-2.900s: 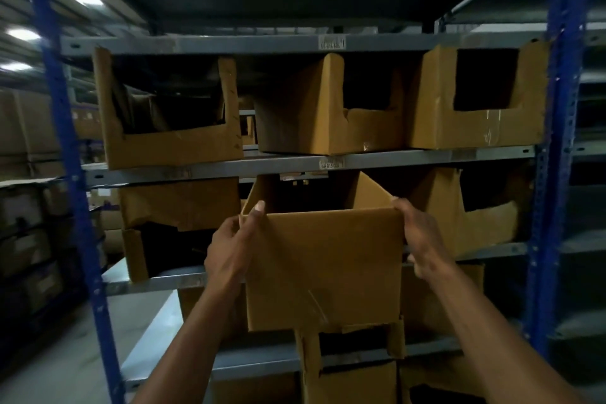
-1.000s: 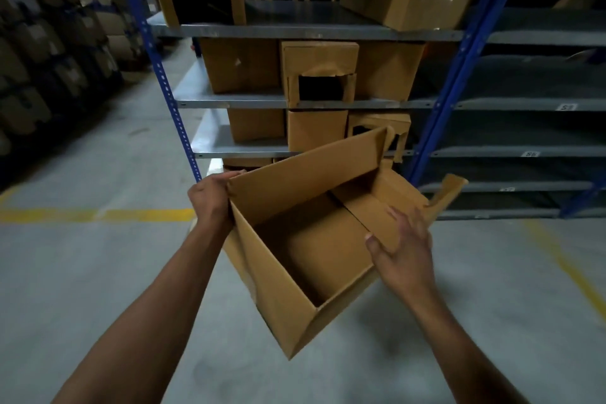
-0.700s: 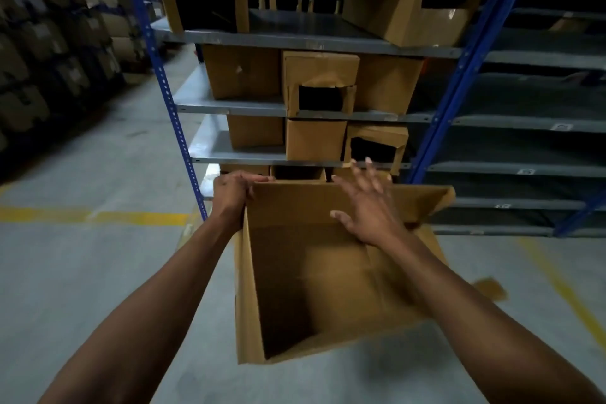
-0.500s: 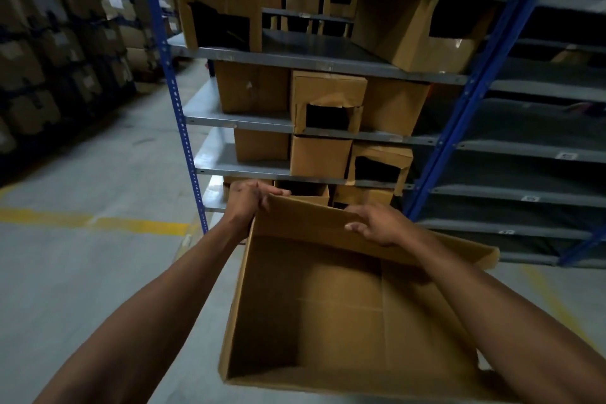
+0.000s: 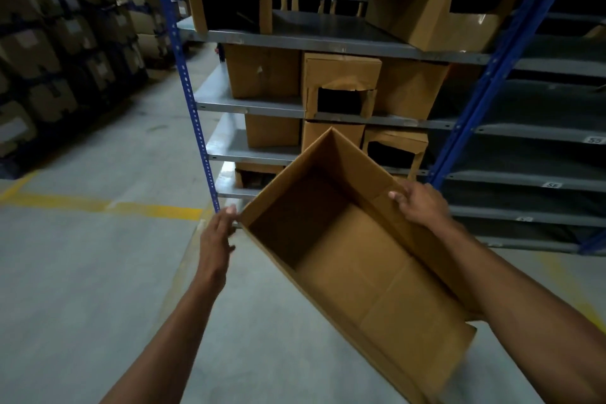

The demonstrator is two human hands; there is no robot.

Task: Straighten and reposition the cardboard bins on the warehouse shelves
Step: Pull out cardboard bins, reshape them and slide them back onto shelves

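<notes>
- The cardboard bin is off the racking and held in the air over the concrete floor, in front of the lower shelves. Its open top faces up toward the camera, and the inside looks empty.
- Change: half a second ago both hands held the far rim and the bin sat nearly square to the view. Now it is turned so that one corner points at the shelves, and the hands are on opposite sides.
- Meaning, as a judgement: the bin is being turned and squared in hand before it goes back. No slot has been filled yet; the mid-shelf gap, up and beyond the fingers, is the likely target.
- The left hand lies along the left corner of the bin. Its fingers are nearly straight and together, with the tips touching the corner edge. They do not wrap round it.
- The right hand grips the right side wall. Its fingers curl over the top rim into the bin; the thumb is hidden.
- Beyond the fingers, other cardboard bins sit unevenly on the shelves, some crooked or torn. A blue upright stands just beyond the left fingertips.
- Stacked cartons stand well apart, far left of the left hand.
</notes>
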